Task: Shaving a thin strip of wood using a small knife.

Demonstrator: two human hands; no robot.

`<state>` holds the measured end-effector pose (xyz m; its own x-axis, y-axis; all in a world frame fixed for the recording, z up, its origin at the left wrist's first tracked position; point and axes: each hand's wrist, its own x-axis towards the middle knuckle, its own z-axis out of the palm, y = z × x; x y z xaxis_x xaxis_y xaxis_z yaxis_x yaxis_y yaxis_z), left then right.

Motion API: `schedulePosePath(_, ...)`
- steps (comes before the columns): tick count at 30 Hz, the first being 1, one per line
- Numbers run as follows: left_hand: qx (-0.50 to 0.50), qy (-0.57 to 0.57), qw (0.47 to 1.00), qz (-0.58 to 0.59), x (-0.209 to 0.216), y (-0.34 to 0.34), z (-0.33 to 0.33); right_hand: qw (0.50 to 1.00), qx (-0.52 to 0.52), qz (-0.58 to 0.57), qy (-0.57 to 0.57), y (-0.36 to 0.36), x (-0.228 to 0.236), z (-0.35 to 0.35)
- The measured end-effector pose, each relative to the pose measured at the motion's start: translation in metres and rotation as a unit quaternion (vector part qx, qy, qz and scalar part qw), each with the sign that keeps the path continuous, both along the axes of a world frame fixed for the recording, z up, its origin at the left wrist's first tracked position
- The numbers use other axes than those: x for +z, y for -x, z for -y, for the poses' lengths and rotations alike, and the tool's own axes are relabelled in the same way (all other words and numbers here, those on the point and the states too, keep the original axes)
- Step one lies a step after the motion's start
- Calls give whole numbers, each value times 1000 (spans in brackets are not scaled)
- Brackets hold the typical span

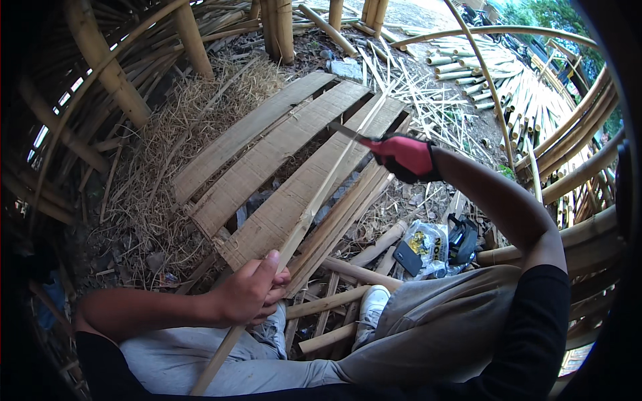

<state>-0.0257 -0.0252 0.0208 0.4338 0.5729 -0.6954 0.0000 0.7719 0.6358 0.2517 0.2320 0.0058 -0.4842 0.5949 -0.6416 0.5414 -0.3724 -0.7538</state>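
Pinching a long pale strip [311,210] between thumb and fingers of the bare left hand [247,293], slanted over the slatted wooden surface [287,207]. Gripping a knife [349,134] in the red-gloved right hand [406,156], over the strip; can't tell if touching. Farther out: straw [154,174] left, plastic bag [435,242] near right, bamboo poles [461,70] far right.

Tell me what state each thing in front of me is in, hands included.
left hand: closed around the strip
right hand: gloved, gripping the knife
strip: slanting across the slatted platform
knife: blade bare
slatted platform: gaps between boards
phone: lying down, dark
plastic bag: crumpled
bamboo poles: piled
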Motion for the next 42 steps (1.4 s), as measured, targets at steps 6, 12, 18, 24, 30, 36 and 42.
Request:
schedulePosePath(6, 8, 12, 1000, 14, -5, 4, 3, 999, -51, 10, 14, 0, 1, -8)
schedulePosePath(12, 21, 33, 999, 16, -7, 5, 1, 993, -89, 66, -46, 9, 3, -19)
schedulePosePath(18, 49, 95, 989, 100, -9, 12, -2, 997, 19, 80, 6, 9, -2, -29)
schedulePosePath(24, 35, 77, 990, 114, -13, 17, 4, 997, 57, 35, 34, 11, -1, -22)
schedulePosePath(30, 58, 82, 981, 167, -20, 17, -3, 983, 61, 21, -172, 35, -12, -23)
schedulePosePath(36, 45, 65, 980, 183, -24, 18, -6, 975, 1, 91, -200, 43, -4, -32)
schedulePosePath(42, 63, -1, 989, 131, -20, 9, -7, 930, 43, 130, -340, 37, -31, -57)
